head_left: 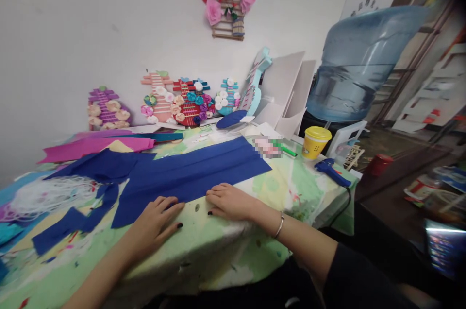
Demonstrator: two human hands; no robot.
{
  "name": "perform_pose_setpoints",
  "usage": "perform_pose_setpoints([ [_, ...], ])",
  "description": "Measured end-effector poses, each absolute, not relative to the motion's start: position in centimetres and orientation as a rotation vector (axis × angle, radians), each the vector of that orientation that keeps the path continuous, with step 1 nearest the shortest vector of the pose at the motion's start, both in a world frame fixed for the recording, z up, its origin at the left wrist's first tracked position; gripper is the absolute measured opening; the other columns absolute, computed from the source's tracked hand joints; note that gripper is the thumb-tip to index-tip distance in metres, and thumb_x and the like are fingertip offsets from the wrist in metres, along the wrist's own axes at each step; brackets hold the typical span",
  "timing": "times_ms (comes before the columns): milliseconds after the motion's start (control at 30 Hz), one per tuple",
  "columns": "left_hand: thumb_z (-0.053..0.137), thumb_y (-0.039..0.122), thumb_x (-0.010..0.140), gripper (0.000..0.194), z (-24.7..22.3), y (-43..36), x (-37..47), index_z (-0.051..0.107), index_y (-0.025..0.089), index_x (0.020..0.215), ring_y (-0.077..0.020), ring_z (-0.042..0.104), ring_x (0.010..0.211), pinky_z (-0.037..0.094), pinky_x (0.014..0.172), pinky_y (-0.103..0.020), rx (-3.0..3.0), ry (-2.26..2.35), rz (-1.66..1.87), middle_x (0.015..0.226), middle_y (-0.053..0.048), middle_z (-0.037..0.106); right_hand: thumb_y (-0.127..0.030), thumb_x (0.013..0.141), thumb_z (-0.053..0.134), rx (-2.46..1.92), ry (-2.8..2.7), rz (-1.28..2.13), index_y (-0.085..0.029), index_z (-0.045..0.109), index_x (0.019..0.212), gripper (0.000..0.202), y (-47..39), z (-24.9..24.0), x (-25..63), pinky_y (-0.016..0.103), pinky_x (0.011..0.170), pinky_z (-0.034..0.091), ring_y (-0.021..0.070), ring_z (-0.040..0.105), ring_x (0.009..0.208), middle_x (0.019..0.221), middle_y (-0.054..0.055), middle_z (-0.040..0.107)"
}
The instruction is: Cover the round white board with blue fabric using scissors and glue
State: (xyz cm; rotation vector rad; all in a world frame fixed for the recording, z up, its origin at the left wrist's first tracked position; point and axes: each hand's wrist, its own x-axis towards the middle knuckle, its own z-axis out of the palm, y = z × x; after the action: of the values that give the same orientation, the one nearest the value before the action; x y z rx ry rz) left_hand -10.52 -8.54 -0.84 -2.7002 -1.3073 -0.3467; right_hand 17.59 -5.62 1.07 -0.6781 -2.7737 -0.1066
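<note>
A long dark blue sheet (192,168), which looks like felt or fabric, lies flat with faint lengthwise creases. My left hand (158,221) rests palm down at its near edge, fingers stretched out. Farther right, my right hand (231,202) lies flat along the same edge, its fingertips touching the sheet; a bracelet circles that wrist. Neither hand grips anything. To the left are a crumpled blue piece (98,165) and a zigzag blue offcut (69,226).
A blue glue gun (331,173) and a yellow lidded cup (316,141) stand right, near a green pen-like tool (286,148). White string (54,195) and pink sheets (94,146) lie left. Flower-decorated instrument shapes (187,105) lean against the wall. A water bottle (358,71) stands behind.
</note>
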Motion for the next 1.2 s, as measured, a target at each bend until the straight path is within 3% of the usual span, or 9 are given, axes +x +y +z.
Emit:
perform_pose_setpoints([
  [267, 0.049, 0.045, 0.087, 0.043, -1.0, -9.4, -12.5, 0.059, 0.023, 0.123, -0.0250, 0.057, 0.113, 0.047, 0.094, -0.038, -2.637, -1.284, -0.330, 0.126, -0.006, 0.061, -0.032, 0.092, 0.047, -0.741, -2.774, -0.049, -0.016, 0.055, 0.107, 0.024, -5.2, 1.2, 21.4, 0.034, 0.093, 0.038, 0.0202, 0.054, 0.107, 0.114, 0.010, 0.062],
  [467, 0.051, 0.046, 0.086, 0.046, -1.6, -9.7, -14.2, 0.058, 0.023, 0.125, -0.0257, 0.053, 0.120, 0.045, 0.099, -0.040, -2.562, -1.235, -0.305, 0.132, -0.005, 0.057, -0.035, 0.094, 0.044, -0.836, -2.749, -0.016, -0.016, 0.054, 0.111, 0.027, -5.0, 1.4, 25.0, 0.036, 0.094, 0.038, 0.0205, 0.053, 0.108, 0.112, 0.011, 0.062],
  [733, 0.047, 0.046, 0.088, 0.049, -1.7, -10.4, -15.7, 0.052, 0.023, 0.131, -0.0240, 0.054, 0.121, 0.047, 0.099, -0.037, -2.567, -1.272, -0.199, 0.136, -0.004, 0.052, -0.033, 0.094, 0.042, -0.918, -2.726, 0.011, -0.016, 0.054, 0.113, 0.028, -4.7, 1.4, 29.1, 0.038, 0.095, 0.039, 0.0218, 0.053, 0.109, 0.114, 0.012, 0.061],
  [900, 0.048, 0.044, 0.088, 0.056, -1.3, -10.6, -15.8, 0.039, 0.027, 0.140, -0.0222, 0.052, 0.122, 0.046, 0.099, -0.033, -2.611, -1.321, -0.203, 0.139, -0.001, 0.048, -0.034, 0.093, 0.044, -0.941, -2.697, 0.025, -0.017, 0.055, 0.113, 0.029, -4.6, 1.3, 30.4, 0.038, 0.094, 0.041, 0.0224, 0.054, 0.109, 0.114, 0.012, 0.061],
  [1000, 0.048, 0.045, 0.088, 0.054, -1.4, -10.6, -15.8, 0.041, 0.028, 0.139, -0.0220, 0.052, 0.122, 0.046, 0.100, -0.032, -2.615, -1.337, -0.207, 0.138, -0.001, 0.048, -0.033, 0.094, 0.041, -0.972, -2.652, 0.021, -0.017, 0.057, 0.111, 0.028, -4.7, 1.2, 30.6, 0.037, 0.091, 0.043, 0.0216, 0.056, 0.105, 0.109, 0.012, 0.063],
  [1200, 0.050, 0.046, 0.086, 0.052, -1.8, -10.6, -16.0, 0.048, 0.028, 0.135, -0.0220, 0.051, 0.123, 0.045, 0.101, -0.031, -2.567, -1.379, -0.282, 0.140, -0.001, 0.046, -0.036, 0.094, 0.041, -1.018, -2.613, 0.016, -0.017, 0.046, 0.133, 0.043, -4.8, 0.5, 29.3, 0.044, 0.104, 0.033, 0.0236, 0.042, 0.128, 0.135, 0.015, 0.051],
])
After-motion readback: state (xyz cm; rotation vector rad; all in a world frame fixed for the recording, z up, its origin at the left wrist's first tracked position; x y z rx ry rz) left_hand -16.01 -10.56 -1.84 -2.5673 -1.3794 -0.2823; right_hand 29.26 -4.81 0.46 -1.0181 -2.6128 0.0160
